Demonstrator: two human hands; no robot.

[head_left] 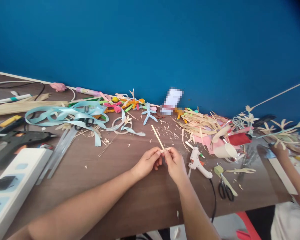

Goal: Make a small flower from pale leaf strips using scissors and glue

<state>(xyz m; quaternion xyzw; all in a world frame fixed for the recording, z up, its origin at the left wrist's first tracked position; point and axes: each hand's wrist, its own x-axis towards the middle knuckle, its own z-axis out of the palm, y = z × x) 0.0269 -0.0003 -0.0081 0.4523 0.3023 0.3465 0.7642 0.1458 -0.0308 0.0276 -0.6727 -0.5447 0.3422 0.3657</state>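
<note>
Both my hands meet over the middle of the brown table (pixel 130 193). My left hand (pixel 147 162) and my right hand (pixel 174 163) are closed, their fingertips pinching the near end of a thin pale strip (pixel 157 137) that points away to the upper left. A second short piece of the same strip seems to lie crosswise between the fingertips. A white glue gun (pixel 197 161) lies just right of my right hand, with its black cord running off the table edge.
Light blue ribbon (pixel 72 115) and black scissors lie at the left, beside a black glue gun (pixel 17 140) and a white power strip (pixel 12 186). Pale strips and scraps (pixel 202 123) pile at the right, with scissors (pixel 225 188). Another person's arm (pixel 292 176) reaches in at far right.
</note>
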